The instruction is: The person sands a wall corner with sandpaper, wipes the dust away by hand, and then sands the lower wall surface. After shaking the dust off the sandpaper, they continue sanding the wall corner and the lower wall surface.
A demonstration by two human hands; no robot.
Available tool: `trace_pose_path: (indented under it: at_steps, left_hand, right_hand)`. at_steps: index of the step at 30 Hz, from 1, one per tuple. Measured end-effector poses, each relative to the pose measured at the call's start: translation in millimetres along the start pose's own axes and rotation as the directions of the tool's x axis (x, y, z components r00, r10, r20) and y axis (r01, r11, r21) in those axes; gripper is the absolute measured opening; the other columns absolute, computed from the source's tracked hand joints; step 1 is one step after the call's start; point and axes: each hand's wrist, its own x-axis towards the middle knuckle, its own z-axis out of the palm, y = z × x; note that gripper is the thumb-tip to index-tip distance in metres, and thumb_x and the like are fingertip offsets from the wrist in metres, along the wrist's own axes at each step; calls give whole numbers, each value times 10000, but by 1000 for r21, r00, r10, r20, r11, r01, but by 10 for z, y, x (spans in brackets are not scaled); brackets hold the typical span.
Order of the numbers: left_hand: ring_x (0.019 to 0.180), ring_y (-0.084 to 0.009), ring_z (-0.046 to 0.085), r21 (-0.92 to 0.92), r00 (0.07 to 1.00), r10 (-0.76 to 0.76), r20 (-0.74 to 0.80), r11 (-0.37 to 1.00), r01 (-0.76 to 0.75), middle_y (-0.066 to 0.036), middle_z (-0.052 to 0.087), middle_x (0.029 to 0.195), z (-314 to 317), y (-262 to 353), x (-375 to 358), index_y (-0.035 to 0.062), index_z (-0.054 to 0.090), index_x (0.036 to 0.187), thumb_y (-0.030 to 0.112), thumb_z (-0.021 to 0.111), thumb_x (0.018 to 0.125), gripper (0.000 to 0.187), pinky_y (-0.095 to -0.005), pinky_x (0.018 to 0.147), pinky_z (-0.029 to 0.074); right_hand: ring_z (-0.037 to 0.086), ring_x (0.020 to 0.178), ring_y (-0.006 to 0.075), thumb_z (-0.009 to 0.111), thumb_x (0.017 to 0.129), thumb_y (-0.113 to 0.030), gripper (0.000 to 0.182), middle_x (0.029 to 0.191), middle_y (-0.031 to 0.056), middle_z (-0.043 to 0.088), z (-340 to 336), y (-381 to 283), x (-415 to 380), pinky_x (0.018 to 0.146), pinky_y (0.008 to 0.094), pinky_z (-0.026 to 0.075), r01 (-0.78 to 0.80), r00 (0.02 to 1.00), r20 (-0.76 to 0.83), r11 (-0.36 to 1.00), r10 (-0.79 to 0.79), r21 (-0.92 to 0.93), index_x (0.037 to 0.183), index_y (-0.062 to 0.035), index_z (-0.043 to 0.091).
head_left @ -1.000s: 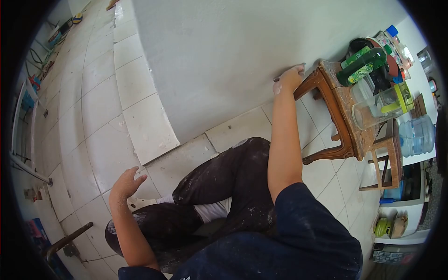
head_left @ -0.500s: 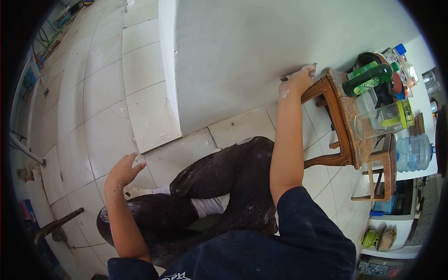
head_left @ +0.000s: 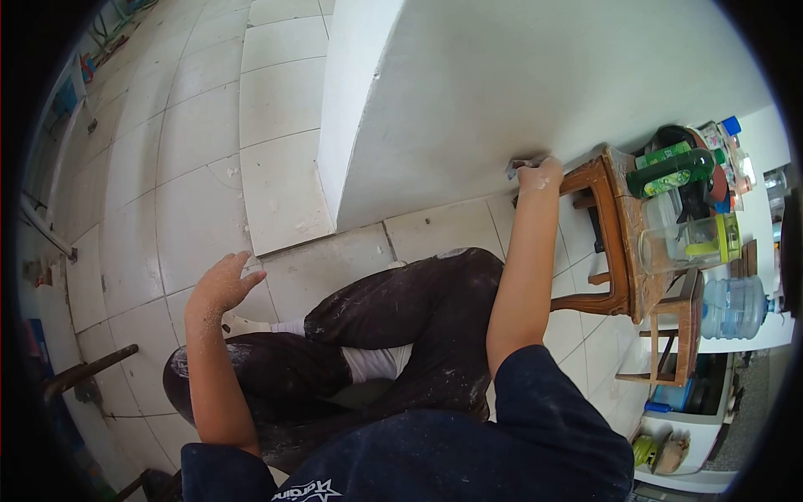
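My right hand (head_left: 539,174) is closed around a thin greyish sheet (head_left: 520,164) that looks like sandpaper, held against the lower part of the pale wall (head_left: 452,109). Part of the sheet is hidden by the fingers. A wooden table (head_left: 617,243) stands just beside this hand. My left hand (head_left: 224,287) hovers over the tiled floor near my foot, fingers apart and holding nothing. Whitish dust marks both hands and my dark trousers (head_left: 418,293).
Green bottles (head_left: 669,176) and a clear jar with a lime-green lid (head_left: 690,241) crowd the tabletop. Beyond them are a wooden stool (head_left: 673,335) and a large water bottle (head_left: 734,307). A brown metal bar (head_left: 92,371) juts in at left. The wall's corner (head_left: 339,213) meets a raised tile step (head_left: 284,192).
My right hand has moved down the wall, closer to the floor, with the sheet still in it. My left hand has hardly moved. The camera view has turned slightly.
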Motion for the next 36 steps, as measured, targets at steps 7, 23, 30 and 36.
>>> trace_pose_path:
  at_steps: [7, 23, 30, 36]
  left_hand:
    - [1253, -372, 502, 13, 1000, 20, -10, 1000, -20, -231, 515, 1361, 71, -59, 44, 40, 426, 1408, 467, 567, 926, 659, -432, 1035, 421]
    - [1333, -332, 435, -13, 997, -68, 43, 998, 69, -196, 474, 1425, -79, 57, -65, 46, 437, 1412, 477, 551, 939, 650, -407, 1101, 358]
    - [1275, -354, 484, 23, 1000, 0, 12, 1000, 0, -208, 514, 1373, 34, -57, -23, 37, 441, 1399, 464, 547, 940, 636, -427, 1054, 409]
    - [1284, -352, 479, -1, 1000, 6, -11, 1000, -6, -209, 507, 1383, 0, -57, -32, 47, 421, 1414, 448, 555, 940, 634, -427, 1051, 410]
  right_hand:
    - [368, 1371, 270, 337, 1023, -295, 460, 1451, 134, 431, 262, 199, -469, 1078, 482, 355, 179, 983, -51, 982, -176, 55, 1359, -2, 451]
    - [377, 1367, 264, 387, 1008, -296, 460, 1448, 117, 441, 46, 308, 108, 1078, 463, 365, 51, 995, 100, 895, -7, -443, 1374, -23, 440]
    - [381, 1365, 261, 409, 1002, -297, 463, 1447, 110, 446, 273, 242, -63, 1078, 454, 369, 251, 962, 245, 732, -119, -633, 1381, -32, 435]
    - [384, 1364, 259, 428, 996, -297, 468, 1445, 104, 449, -232, 186, 223, 1078, 447, 372, 372, 928, 372, -6, -30, -928, 1387, -40, 431]
